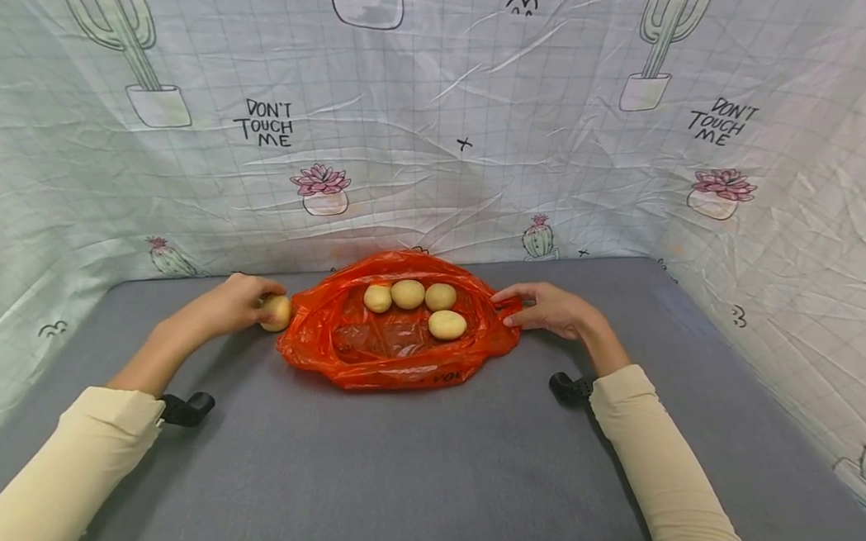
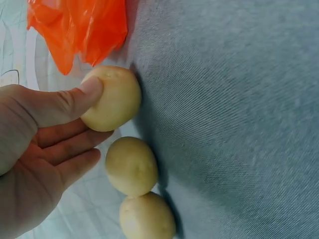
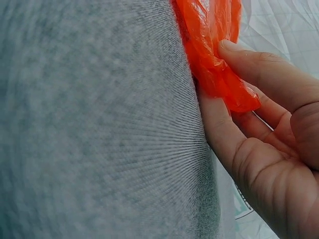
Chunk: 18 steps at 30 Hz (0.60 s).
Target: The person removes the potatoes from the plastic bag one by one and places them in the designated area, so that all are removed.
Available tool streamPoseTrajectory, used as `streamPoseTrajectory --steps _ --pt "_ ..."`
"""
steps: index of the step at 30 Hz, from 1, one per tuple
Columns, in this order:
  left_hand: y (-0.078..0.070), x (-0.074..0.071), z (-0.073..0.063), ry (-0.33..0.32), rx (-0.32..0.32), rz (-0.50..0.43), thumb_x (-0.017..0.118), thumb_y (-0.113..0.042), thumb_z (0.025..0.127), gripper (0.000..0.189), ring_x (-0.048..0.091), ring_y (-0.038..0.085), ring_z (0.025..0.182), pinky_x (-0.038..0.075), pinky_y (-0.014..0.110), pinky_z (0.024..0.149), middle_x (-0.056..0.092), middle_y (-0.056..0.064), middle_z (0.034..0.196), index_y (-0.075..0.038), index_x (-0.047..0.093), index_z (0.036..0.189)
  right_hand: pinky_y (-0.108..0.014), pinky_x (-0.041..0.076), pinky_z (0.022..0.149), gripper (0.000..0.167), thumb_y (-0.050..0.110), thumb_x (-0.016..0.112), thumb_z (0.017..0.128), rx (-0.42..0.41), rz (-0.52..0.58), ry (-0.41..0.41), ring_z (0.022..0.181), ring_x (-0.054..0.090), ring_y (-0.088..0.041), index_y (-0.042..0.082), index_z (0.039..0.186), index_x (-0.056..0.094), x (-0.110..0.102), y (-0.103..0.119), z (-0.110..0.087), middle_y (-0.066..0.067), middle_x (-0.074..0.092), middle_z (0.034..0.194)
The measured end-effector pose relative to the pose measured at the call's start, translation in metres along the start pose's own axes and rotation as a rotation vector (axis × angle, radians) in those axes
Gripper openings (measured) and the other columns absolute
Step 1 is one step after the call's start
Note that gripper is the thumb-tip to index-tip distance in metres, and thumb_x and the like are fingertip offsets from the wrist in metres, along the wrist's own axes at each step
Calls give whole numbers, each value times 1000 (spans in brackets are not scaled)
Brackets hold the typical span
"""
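A red plastic bag lies on the grey table with its mouth spread open, and several potatoes sit inside it. At the bag's left end my left hand grips a potato between thumb and fingers. In the left wrist view, two more potatoes, one nearer and one farther from the bag, rest on the table in a row beside that hand; the head view hides them. My right hand pinches the bag's right edge, thumb and fingers on opposite sides of the plastic.
Grey cloth covers the table. A pale curtain printed with cacti hangs close behind the bag and along both sides. Black straps with cameras, on the left and right, sit at the wrists.
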<state>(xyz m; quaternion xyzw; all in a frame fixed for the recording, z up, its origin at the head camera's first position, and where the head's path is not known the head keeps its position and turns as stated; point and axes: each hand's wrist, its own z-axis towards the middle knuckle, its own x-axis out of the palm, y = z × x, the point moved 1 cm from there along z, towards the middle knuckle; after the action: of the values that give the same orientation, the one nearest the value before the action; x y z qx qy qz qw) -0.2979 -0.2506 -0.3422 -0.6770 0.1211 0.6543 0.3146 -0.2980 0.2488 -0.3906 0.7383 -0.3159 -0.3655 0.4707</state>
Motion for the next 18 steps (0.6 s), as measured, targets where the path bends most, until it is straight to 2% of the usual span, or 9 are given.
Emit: streamPoseTrajectory --steps 2,8,11,14,18 --pt "1 -3 0 23 0 7 78 0 80 35 64 34 90 52 49 80 72 22 103 12 69 112 -33 53 97 49 -2 66 96 7 0 -6 125 54 -22 1 144 53 1 0 1 -17 43 153" --pt "5 -9 3 82 -67 -6 76 -3 86 40 62 39 102 50 53 87 69 26 116 12 66 122 -34 53 98 49 -3 65 97 6 -6 -9 124 54 -22 0 144 52 1 0 0 -18 42 153" --pt "6 -10 2 97 -82 -25 76 -5 87 40 60 40 105 49 54 88 67 26 120 10 66 124 -36 52 99 51 -3 64 97 0 -13 3 126 53 -24 -1 145 51 2 1 -1 -19 40 154" --pt "6 -10 1 81 -74 -31 76 -6 87 38 60 40 104 49 55 88 68 25 118 7 68 122 -37 51 101 50 -4 64 97 5 -4 1 129 51 -26 -1 145 51 2 2 -1 -19 40 154" --pt "3 -9 -1 25 -64 -22 73 -6 90 32 62 41 105 49 58 89 69 25 114 7 69 118 -38 51 102 50 -3 64 97 3 -5 4 131 50 -28 -1 145 50 1 2 0 -20 39 155"
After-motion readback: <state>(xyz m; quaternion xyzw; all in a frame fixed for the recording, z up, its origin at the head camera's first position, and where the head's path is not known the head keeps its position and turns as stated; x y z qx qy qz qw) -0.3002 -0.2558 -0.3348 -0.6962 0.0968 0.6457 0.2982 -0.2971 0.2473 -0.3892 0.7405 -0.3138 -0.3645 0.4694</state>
